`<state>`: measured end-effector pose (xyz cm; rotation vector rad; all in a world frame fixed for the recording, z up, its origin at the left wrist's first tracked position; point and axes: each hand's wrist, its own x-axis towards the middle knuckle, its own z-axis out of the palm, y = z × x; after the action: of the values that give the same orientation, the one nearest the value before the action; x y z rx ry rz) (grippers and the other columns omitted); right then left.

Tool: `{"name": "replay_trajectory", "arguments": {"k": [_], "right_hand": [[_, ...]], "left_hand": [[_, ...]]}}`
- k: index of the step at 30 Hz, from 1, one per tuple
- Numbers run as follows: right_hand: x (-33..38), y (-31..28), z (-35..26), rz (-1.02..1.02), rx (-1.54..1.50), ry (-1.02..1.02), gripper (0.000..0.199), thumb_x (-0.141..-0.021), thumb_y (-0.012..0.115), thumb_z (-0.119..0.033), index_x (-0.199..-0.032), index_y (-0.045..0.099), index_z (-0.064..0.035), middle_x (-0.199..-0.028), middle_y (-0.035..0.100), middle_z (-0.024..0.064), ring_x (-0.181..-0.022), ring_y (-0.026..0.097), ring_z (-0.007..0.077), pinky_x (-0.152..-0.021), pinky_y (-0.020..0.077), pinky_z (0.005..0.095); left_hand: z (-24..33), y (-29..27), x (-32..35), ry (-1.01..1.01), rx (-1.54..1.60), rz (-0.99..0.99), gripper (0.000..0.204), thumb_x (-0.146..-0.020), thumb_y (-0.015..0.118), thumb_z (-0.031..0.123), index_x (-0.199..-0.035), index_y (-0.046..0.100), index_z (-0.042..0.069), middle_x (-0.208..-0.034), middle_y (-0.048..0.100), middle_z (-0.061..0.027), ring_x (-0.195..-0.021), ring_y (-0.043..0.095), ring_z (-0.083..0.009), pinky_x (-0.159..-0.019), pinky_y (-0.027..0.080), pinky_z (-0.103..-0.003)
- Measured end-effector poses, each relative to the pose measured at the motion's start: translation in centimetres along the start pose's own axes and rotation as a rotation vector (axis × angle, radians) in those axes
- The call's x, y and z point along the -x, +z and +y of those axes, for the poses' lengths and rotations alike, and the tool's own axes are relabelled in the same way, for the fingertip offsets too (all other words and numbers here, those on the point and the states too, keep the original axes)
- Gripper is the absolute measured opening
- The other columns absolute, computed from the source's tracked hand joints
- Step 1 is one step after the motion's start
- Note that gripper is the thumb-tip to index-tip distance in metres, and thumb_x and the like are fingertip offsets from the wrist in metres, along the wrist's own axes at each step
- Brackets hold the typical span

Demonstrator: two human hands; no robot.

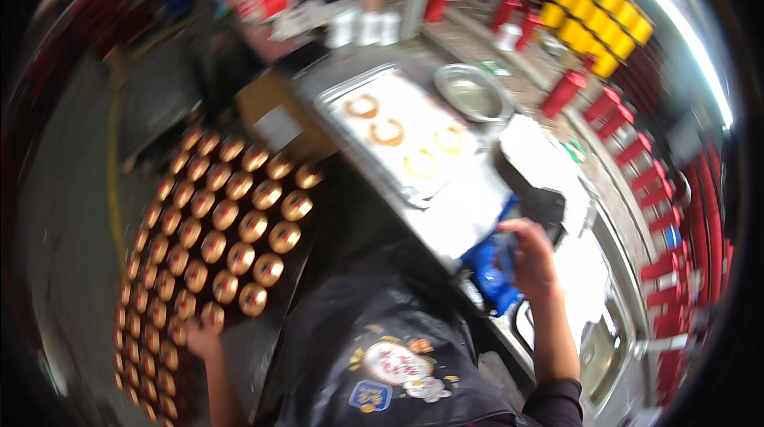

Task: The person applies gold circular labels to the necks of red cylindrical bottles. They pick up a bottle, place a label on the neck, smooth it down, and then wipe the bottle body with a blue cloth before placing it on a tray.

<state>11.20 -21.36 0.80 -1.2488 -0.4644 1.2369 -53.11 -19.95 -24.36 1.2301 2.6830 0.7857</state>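
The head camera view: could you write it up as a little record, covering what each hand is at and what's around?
Left bare hand: among rows of round, shiny gold pieces; grip unclear
Right bare hand: at a crumpled blue plastic-looking item; grip blurred
Middle: rectangular silver metal tray, white inside, bearing curved brown pieces
Beside it: round silver metal bowl
Upper right: red cylinders, yellow cylinders

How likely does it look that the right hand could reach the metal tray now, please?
Probably yes: the right hand is near the metal tray, though a blue item lies partly between.
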Motion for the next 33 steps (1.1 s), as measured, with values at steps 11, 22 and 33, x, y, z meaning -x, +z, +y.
{"name": "replay_trajectory", "arguments": {"k": [11,22,33], "right_hand": [[6.2,-7.9,3.4,0.091,-0.377,-0.204,0.027,-0.09,0.071,-0.002,-0.112,0.057,-0.0034,-0.101,0.068,0.0062,-0.091,0.066,0.0129,-0.081,0.054,0.0273],[11.1,-13.0,9.8,0.781,-0.601,-0.464,0.029,-0.084,0.067,0.001,-0.11,0.054,0.0002,-0.091,0.069,0.0179,-0.076,0.071,0.0286,-0.073,0.0621,0.0414],[8.4,-12.6,8.7,0.722,-0.607,-0.383,0.027,-0.083,0.065,0.002,-0.108,0.056,0.0021,-0.088,0.068,0.0143,-0.074,0.07,0.0227,-0.07,0.0602,0.035]], "left_hand": [[54.9,5.5,11.9,1.142,1.16,-0.69,0.018,-0.095,0.067,0.004,-0.111,0.065,-0.004,-0.111,0.073,-0.0118,-0.1,0.069,-0.0175,-0.088,0.053,-0.032],[95.9,14.7,50.5,1.504,0.619,-0.847,0.113,-0.057,0.093,0.054,-0.141,0.04,0.001,-0.167,0.006,-0.0282,-0.153,0.017,-0.0461,-0.113,0.023,-0.074],[92.4,14.4,40.9,0.572,1.243,-1.958,0.047,-0.082,0.08,0.046,-0.109,0.064,0.011,-0.105,0.071,-0.0084,-0.1,0.068,-0.0214,-0.086,0.057,-0.045]]}}
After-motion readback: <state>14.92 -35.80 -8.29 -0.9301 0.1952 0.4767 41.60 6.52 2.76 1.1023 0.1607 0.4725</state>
